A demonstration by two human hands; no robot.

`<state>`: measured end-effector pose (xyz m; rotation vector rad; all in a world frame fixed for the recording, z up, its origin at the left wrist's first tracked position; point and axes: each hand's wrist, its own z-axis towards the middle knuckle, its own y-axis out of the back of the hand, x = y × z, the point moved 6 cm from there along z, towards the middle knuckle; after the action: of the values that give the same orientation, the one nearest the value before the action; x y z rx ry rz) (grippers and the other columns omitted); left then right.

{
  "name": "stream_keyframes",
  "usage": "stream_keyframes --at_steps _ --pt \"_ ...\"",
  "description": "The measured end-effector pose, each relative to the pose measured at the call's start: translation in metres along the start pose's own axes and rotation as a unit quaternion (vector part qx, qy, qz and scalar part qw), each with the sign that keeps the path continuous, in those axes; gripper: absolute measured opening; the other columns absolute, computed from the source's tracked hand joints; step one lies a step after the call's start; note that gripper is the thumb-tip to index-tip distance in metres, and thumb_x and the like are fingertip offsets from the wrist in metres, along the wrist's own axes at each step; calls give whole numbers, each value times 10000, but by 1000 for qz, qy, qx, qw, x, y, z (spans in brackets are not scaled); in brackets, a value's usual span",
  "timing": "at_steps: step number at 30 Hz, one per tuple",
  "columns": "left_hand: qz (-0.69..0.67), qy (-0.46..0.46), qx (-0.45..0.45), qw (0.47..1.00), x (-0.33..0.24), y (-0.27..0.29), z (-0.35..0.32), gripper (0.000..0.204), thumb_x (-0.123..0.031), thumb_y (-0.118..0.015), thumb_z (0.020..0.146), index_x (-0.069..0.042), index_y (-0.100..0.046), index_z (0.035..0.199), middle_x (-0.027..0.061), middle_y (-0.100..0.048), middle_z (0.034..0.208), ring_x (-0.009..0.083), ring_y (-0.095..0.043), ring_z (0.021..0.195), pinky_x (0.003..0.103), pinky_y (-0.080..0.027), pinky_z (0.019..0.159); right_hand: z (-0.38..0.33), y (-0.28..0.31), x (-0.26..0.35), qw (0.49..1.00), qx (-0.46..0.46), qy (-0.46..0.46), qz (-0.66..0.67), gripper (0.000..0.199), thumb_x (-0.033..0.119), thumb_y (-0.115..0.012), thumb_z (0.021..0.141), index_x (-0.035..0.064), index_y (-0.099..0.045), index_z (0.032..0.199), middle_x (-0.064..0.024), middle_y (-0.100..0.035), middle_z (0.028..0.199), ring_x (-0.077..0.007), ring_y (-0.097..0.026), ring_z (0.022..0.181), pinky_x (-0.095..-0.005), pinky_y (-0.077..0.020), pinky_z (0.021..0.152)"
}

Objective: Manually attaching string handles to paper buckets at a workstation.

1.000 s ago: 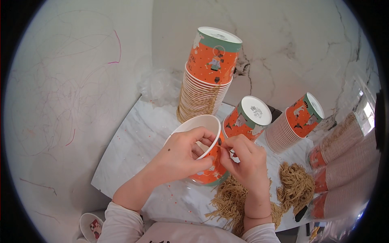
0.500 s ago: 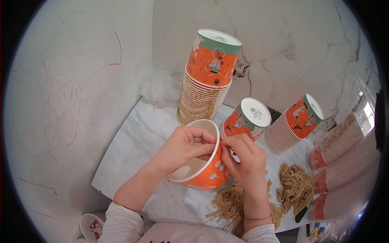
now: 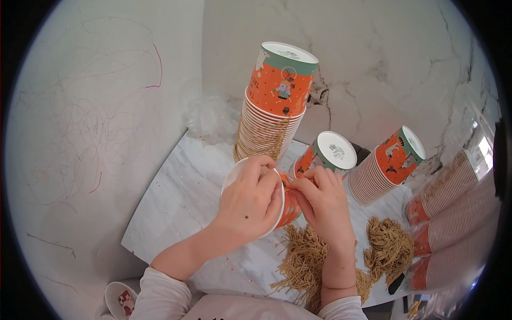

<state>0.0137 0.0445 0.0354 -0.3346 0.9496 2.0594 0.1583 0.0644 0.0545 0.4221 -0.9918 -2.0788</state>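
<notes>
An orange paper cup [image 3: 289, 211] with a white rim is tipped on its side between my hands, its mouth toward the left. My left hand [image 3: 246, 201] is closed over the rim, its back covering most of the opening. Against the printed outer wall, close to the left fingertips, my right hand [image 3: 326, 207] pinches with thumb and forefinger; whatever lies between them is too small to make out. A tangled bundle of tan cord [image 3: 303, 261] lies below the cup, partly behind my right forearm.
A tall upturned cup stack [image 3: 281, 85], its rims draped with tan cords, stands behind. Another upturned cup [image 3: 336, 151] and a shorter stack [image 3: 386, 165] are to its right. More cord [image 3: 389, 242] lies near plastic-wrapped cup stacks [image 3: 453, 224] on the marbled table [image 3: 170, 197].
My left hand has come out of the cup's mouth and over its rim to the outer wall. The cup has turned slightly. My right hand stays pinched at the wall.
</notes>
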Motion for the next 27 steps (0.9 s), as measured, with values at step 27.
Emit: stream_keyframes --at_steps 27 --pt "34 58 153 986 16 -12 -14 66 -23 -567 892 -12 -533 947 174 -608 828 381 -619 827 484 -487 701 -27 -77 -38 693 256 -270 618 145 40 -759 889 -26 -712 1010 -14 -718 942 -46 -641 841 -208 -529 763"
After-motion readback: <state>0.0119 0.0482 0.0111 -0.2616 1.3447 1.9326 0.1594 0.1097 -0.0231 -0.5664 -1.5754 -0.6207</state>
